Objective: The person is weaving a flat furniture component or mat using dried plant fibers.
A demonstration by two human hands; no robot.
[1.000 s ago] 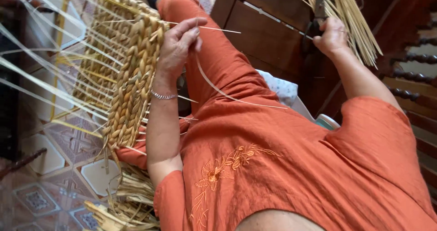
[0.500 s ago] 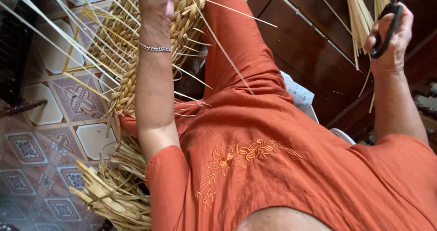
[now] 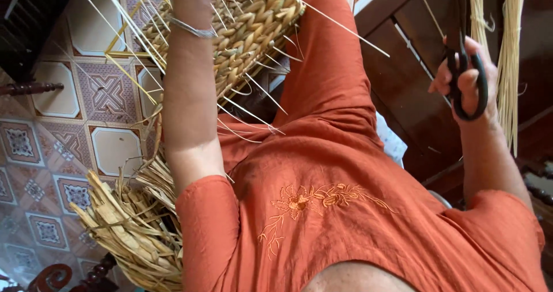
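A patterned tile floor (image 3: 109, 90) fills the view from nine to eleven o'clock. A heap of dried straw-coloured leaves (image 3: 129, 228) lies at seven o'clock. Dark wooden slats (image 3: 403, 90) stand at two o'clock, beside hanging pale reeds (image 3: 510, 56).

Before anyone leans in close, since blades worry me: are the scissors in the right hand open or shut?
Cannot tell. The right hand grips the black scissors by the loops, and the blades run up out of view.
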